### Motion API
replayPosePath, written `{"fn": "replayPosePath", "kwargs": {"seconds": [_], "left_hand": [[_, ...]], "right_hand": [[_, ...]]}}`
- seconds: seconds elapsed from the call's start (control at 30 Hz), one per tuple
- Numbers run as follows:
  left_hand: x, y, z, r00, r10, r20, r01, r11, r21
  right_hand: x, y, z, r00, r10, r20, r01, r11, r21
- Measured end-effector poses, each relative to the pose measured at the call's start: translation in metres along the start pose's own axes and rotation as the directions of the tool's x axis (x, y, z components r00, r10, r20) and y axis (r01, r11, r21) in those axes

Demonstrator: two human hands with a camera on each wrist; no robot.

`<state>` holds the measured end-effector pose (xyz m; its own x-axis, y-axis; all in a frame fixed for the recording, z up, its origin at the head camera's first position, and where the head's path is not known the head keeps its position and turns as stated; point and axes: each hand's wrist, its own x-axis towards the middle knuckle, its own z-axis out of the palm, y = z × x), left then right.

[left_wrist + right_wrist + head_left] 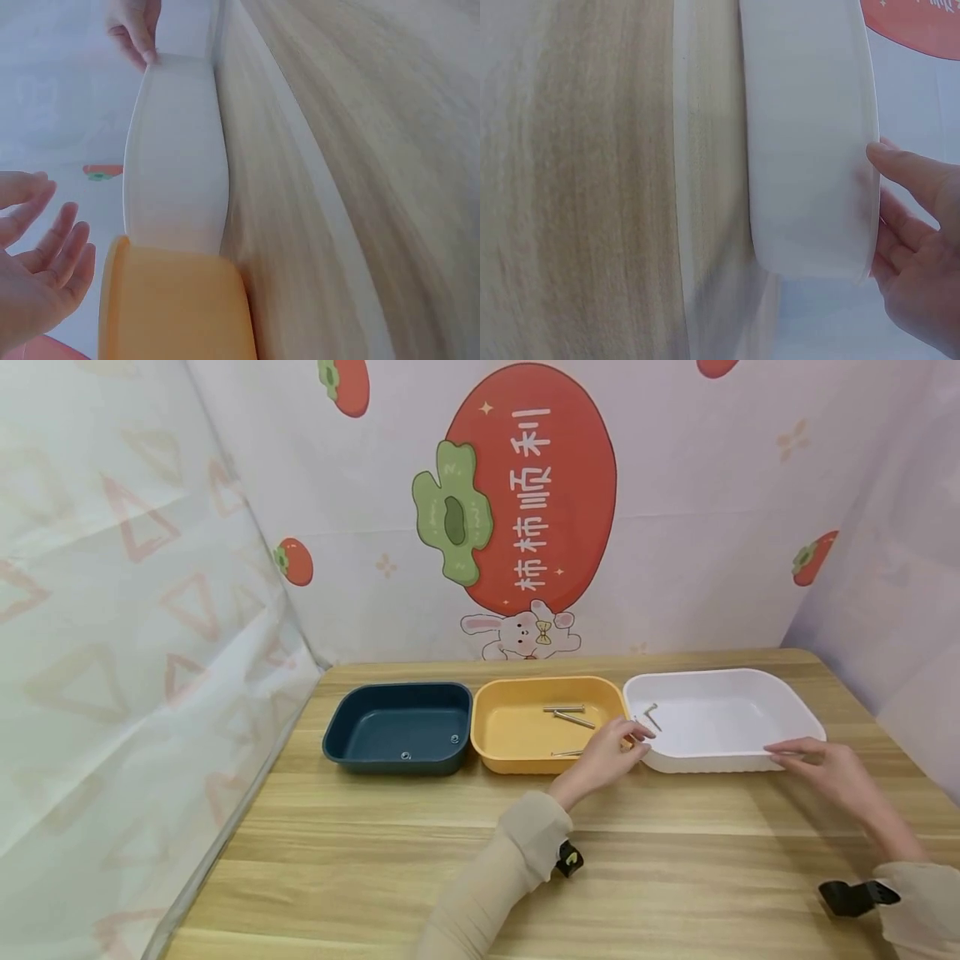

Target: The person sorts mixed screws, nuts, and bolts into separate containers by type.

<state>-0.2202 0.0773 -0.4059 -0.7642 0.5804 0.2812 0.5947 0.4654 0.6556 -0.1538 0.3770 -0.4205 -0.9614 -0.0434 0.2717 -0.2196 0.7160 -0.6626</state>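
Note:
In the head view my left hand (pixel 606 752) hovers over the meeting rims of the yellow tray (pixel 495 766) and the white tray (pixel 712 764). The left wrist view shows its fingers (pixel 64 244) loosely bent and apart, with nothing seen between them. Just beyond them, small screws (pixel 652 719) lie at the white tray's left end. My right hand (pixel 828 772) pinches that tray's near rim toward the right; the right wrist view has the thumb (pixel 900 161) outside and the other fingers inside. Several long bolts (pixel 573 720) lie in the yellow tray, partly hidden by my left hand.
A dark blue tray (pixel 397 767) stands left of the yellow one, holding two small nuts (pixel 454 739). All three trays sit side by side toward the back of the wooden table (pixel 360 843). Printed cloth (pixel 360 593) hangs behind and along both sides.

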Motion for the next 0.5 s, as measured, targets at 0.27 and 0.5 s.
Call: {"fn": "replayPosePath", "kwargs": {"seconds": [0.27,0.5], "left_hand": [[-0.018,-0.017,-0.017,0.998,-0.047,-0.035,0.047,0.999,-0.002],[-0.03,-0.027,-0.033,0.995,-0.08,-0.055,0.08,0.997,-0.008]], "right_hand": [[-0.001,-0.004,0.001,0.999,0.031,-0.021,-0.031,1.0,-0.005],[0.002,-0.011,0.006,1.0,0.006,-0.03,-0.006,1.0,0.012]]}}
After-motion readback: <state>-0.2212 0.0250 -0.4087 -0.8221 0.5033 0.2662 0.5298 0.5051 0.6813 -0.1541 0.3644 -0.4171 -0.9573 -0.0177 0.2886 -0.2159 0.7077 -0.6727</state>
